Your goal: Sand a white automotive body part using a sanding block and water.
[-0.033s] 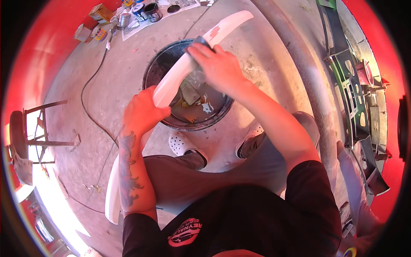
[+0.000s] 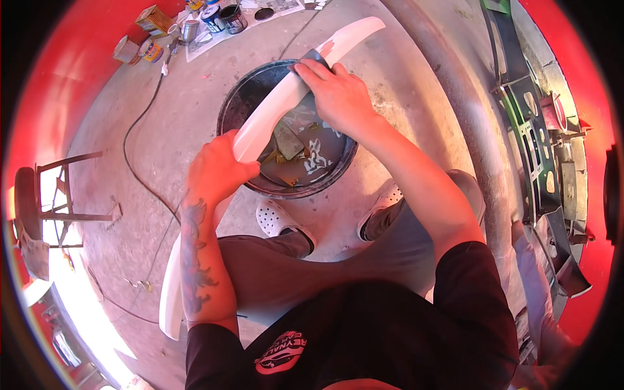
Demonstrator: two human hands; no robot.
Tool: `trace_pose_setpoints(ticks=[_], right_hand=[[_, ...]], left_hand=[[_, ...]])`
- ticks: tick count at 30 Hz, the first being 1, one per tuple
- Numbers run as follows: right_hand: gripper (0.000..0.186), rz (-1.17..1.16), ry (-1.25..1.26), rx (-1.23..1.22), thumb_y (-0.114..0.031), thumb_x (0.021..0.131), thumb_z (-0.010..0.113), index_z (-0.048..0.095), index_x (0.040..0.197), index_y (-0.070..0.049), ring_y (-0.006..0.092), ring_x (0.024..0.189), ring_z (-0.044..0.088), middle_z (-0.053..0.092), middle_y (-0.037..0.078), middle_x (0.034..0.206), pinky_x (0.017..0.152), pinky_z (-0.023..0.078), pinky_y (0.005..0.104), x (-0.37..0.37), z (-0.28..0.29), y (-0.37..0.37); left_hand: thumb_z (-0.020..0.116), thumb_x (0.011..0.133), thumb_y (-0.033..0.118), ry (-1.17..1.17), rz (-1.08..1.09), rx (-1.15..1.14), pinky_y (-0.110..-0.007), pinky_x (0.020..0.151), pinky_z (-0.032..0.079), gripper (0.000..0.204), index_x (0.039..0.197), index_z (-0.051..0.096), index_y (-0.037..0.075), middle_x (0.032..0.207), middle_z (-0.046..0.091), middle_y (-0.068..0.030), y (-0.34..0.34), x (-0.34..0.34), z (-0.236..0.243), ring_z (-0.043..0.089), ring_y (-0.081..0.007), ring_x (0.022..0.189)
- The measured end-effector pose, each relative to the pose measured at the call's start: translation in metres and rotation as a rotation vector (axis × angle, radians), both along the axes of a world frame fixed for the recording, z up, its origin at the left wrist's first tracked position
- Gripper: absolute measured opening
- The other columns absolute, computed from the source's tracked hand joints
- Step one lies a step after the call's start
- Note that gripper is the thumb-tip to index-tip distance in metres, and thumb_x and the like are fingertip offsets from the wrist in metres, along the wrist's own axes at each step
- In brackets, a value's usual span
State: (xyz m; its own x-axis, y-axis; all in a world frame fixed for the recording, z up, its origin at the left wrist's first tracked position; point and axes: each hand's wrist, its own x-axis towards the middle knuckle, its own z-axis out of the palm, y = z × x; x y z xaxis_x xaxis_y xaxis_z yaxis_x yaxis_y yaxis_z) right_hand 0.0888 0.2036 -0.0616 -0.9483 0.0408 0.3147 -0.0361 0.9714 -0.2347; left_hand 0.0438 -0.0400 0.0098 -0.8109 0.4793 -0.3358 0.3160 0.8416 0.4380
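Observation:
A long, curved white trim piece [image 2: 270,117] slants over a round black tub [image 2: 224,123] of water and runs back under my left forearm. Closed round its middle, my left hand [image 2: 218,166] grips it from above. Farther up the piece, my right hand [image 2: 341,97] presses a dark grey sheet of sandpaper [image 2: 316,57] onto its surface, fingers bent over the edge. A reddish patch [image 2: 328,47] shows just beyond the sheet. Inside the tub, a greyish block [image 2: 288,141] and yellowish scraps lie in the water, partly hidden by the piece.
Paint cans [image 2: 232,18] stand on newspaper [image 2: 198,47] at the far left. A black cable [image 2: 133,166] crosses the concrete floor. At left is a stool [image 2: 29,214]; a dark slotted panel [image 2: 530,130] stands along the right. Another person's leg [image 2: 536,279] shows at lower right.
My right hand and the sandpaper have slid a little up and right along the white piece, covering part of the reddish patch. My left hand holds the same place.

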Motion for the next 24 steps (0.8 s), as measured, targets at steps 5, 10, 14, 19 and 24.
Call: trace_pose_setpoints(ticks=[5, 10, 14, 19, 24], right_hand=[[0.067, 0.214, 0.156, -0.002, -0.008, 0.075, 0.064, 0.052, 0.141, -0.009, 0.0305, 0.114, 0.059, 0.055, 0.004, 0.142, 0.079, 0.058, 0.0374, 0.025, 0.000, -0.053], [0.068, 0.143, 0.196, 0.006, -0.006, 0.077, 0.063, 0.052, 0.143, -0.014, 0.0266, 0.106, 0.060, 0.054, 0.002, 0.145, 0.080, 0.057, 0.0390, 0.019, -0.007, -0.030], [0.073, -0.105, -0.052, -0.023, -0.004, 0.077, 0.062, 0.046, 0.148, -0.015, 0.0273, 0.104, 0.060, 0.050, 0.002, 0.150, 0.083, 0.057, 0.0400, -0.002, -0.018, 0.015], [0.073, 0.228, 0.105, -0.030, -0.004, 0.074, 0.063, 0.050, 0.145, -0.015, 0.0278, 0.103, 0.061, 0.052, 0.001, 0.148, 0.081, 0.056, 0.0386, 0.022, -0.008, -0.050], [0.067, -0.036, 0.083, 0.041, -0.005, 0.076, 0.062, 0.052, 0.142, -0.015, 0.0267, 0.099, 0.060, 0.053, 0.001, 0.146, 0.077, 0.057, 0.0394, 0.000, -0.022, 0.008]], left_hand=[[0.072, 0.069, 0.026, -0.022, 0.030, -0.010, -0.045, 0.085, 0.054, 0.050, 0.116, 0.068, 0.011, 0.101, 0.073, -0.0189, -0.006, -0.002, -0.002, 0.070, -0.0364, 0.098], [0.073, 0.068, 0.027, -0.039, 0.021, 0.051, -0.042, 0.086, 0.054, 0.052, 0.115, 0.069, 0.008, 0.101, 0.073, -0.0197, -0.011, -0.006, -0.004, 0.071, -0.0352, 0.099], [0.074, 0.067, 0.027, -0.077, 0.004, 0.090, -0.040, 0.085, 0.054, 0.053, 0.114, 0.069, 0.006, 0.101, 0.073, -0.0201, -0.006, -0.011, -0.012, 0.071, -0.0343, 0.097], [0.074, 0.067, 0.027, -0.086, 0.033, 0.111, -0.040, 0.085, 0.054, 0.054, 0.115, 0.068, 0.004, 0.099, 0.073, -0.0200, -0.019, -0.012, -0.012, 0.072, -0.0328, 0.096], [0.075, 0.068, 0.019, -0.173, 0.036, 0.192, -0.035, 0.080, 0.052, 0.049, 0.112, 0.068, -0.001, 0.091, 0.072, -0.0126, -0.013, -0.017, -0.018, 0.067, -0.0198, 0.084]])
